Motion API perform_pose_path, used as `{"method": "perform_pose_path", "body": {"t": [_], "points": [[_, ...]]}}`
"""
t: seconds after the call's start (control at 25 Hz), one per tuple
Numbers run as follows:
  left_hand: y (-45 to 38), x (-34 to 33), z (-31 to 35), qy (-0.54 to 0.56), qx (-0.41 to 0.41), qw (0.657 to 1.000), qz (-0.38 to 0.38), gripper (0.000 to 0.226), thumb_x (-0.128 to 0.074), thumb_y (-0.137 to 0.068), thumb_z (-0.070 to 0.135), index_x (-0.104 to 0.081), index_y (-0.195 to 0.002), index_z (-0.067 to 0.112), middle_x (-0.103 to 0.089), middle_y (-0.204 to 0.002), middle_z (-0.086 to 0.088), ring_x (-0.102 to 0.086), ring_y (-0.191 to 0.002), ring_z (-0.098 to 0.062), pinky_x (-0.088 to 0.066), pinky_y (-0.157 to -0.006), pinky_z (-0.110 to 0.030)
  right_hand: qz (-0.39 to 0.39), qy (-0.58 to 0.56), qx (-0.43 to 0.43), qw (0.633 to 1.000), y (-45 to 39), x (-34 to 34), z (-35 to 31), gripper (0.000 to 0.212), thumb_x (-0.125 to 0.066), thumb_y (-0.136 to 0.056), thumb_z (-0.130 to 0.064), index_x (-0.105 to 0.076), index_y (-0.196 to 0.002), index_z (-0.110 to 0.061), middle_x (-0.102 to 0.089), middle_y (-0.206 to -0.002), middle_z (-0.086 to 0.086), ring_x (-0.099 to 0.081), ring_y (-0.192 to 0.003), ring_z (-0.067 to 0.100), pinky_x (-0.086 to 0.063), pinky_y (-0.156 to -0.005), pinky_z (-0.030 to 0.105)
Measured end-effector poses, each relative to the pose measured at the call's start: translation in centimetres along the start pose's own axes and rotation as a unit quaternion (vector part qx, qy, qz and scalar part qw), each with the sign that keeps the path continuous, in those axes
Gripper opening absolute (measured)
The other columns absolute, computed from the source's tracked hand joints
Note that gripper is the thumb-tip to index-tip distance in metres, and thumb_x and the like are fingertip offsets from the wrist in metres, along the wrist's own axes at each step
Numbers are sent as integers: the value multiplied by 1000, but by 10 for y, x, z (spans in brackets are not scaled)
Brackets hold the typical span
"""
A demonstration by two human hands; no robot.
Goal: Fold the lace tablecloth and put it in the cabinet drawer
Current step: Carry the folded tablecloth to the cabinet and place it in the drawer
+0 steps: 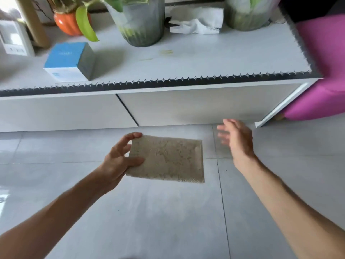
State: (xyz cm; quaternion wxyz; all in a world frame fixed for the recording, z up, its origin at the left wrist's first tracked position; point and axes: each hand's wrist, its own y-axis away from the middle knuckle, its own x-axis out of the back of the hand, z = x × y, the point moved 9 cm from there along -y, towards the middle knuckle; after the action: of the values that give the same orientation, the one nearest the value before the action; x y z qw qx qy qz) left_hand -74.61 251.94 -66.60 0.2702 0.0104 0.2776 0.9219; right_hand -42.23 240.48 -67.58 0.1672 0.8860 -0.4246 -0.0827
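The lace tablecloth is folded into a small beige rectangle and held flat above the tiled floor. My left hand grips its left edge, thumb on top and fingers underneath. My right hand hovers to the right of the cloth, fingers spread, holding nothing, a little blurred. Ahead stands the low white cabinet, with the right drawer front and the left drawer front both closed.
The cabinet top carries a blue and white box, an orange pot, two grey plant pots, a white tissue and a white device. A pink seat sits to the right.
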Motion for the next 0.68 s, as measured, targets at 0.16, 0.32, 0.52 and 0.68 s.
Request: {"method": "perform_pose_path", "body": {"t": [0.16, 0.32, 0.52, 0.68], "points": [[9, -16, -11, -54, 15, 998, -36, 62, -72, -63, -2, -59, -116, 27, -58, -113, -15, -66, -81, -22, -55, -65, -33, -62, 75, 166, 981, 4, -36, -47, 22, -61, -80, -34, -63, -100, -26, -69, -105, -12, -64, -94, 12, -48, -74, 13], [11, -30, -19, -85, 33, 994, -58, 64, -73, -63, 0, -59, -119, 28, -53, -124, -18, -66, -84, -26, -55, -69, -37, -109, -172, -307, 930, -11, -64, 55, 44, -52, -91, -32, -48, -127, -6, -58, -130, 19, -60, -113, 38, -50, -90, 46], [13, -26, -25, -98, 37, 994, -45, 63, -73, -63, 1, -60, -118, 30, -50, -128, -18, -61, -82, -29, -51, -74, -44, -20, -364, -276, 889, -40, -61, 84, 38, -37, -92, -25, -49, -126, -15, -48, -144, 8, -42, -134, 35, -32, -109, 56], [22, -16, -25, -117, 23, 990, -76, 66, -75, -69, 1, -55, -126, 27, -51, -128, -11, -63, -79, -24, -52, -71, -37, -24, -376, -270, 886, -47, -71, 84, 39, -37, -85, -25, -58, -116, -20, -52, -135, 1, -45, -127, 27, -24, -111, 58]]}}
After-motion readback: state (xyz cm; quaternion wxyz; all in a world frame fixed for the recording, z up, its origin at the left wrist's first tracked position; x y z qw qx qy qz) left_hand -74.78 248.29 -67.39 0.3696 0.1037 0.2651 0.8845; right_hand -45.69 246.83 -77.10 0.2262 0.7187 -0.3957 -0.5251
